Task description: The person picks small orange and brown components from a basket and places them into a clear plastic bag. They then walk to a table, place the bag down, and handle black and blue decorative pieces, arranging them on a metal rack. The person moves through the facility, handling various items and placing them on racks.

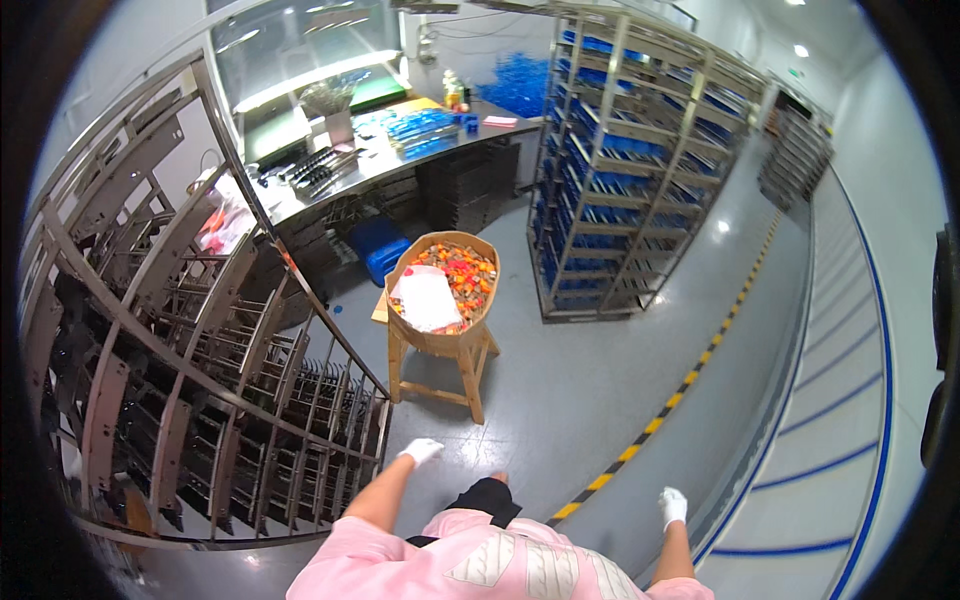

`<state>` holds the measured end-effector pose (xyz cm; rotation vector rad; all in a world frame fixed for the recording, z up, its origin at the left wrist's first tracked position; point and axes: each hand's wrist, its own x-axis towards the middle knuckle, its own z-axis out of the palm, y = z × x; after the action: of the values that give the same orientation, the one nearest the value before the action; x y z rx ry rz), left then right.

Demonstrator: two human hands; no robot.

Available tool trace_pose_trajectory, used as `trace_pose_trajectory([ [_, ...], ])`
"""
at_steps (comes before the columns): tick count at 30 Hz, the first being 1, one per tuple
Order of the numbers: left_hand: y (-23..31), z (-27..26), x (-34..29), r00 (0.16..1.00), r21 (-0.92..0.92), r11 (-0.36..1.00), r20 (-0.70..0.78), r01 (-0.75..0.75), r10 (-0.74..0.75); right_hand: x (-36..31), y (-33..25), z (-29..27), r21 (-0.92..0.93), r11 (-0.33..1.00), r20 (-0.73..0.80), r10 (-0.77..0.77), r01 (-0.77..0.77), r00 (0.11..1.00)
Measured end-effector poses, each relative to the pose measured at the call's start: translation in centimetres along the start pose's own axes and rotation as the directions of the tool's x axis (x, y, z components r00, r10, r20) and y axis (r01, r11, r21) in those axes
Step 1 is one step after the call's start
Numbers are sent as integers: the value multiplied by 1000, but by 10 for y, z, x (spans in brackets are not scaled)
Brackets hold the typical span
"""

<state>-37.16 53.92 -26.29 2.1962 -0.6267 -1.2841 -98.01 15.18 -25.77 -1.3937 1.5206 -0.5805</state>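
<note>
My left hand [422, 451], in a white glove, hangs over the grey floor close to the near metal rack, holding nothing, its fingers stretched out. My right hand [673, 506], gloved as well, is held out at the right beyond the striped floor line, its fingers curled in and nothing seen in them. Neither hand touches anything. Ahead of my left hand stands a wooden stool [462, 377]. On it sits a cardboard box [408, 331] filled with small orange, red and brown pieces, and a white sheet [428, 298] lies across them.
A tall metal rack [180, 400] with dark trays rises close on my left. Another rack [600, 160], with blue trays, stands ahead. A workbench [375, 155] runs along the back, a blue bin [377, 248] beneath it. Yellow-black tape [690, 378] marks the floor beside the right wall.
</note>
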Motion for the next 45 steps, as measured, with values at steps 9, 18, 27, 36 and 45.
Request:
trace_pose_trajectory([
  [9, 110, -138, 96, 858, -761, 646, -369, -59, -357, 142, -255, 185, -129, 984, 406, 166, -124, 899],
  [18, 187, -157, 149, 562, -442, 793, -560, 419, -609, 224, -458, 427, -188, 636, 875, -238, 748, 422],
  [27, 201, -143, 152, 248, -692, 578, -525, 432, -814, 274, -616, 701, -88, 384, 939, -277, 919, 205],
  [36, 290, -187, 129, -11, -684, 486, -585, 544, -811, 311, -608, 771, 101, 194, 982, 138, 976, -129],
  [45, 255, -207, 147, 94, -624, 518, -582, 584, -807, 295, -629, 752, 221, 201, 971, 49, 954, -236],
])
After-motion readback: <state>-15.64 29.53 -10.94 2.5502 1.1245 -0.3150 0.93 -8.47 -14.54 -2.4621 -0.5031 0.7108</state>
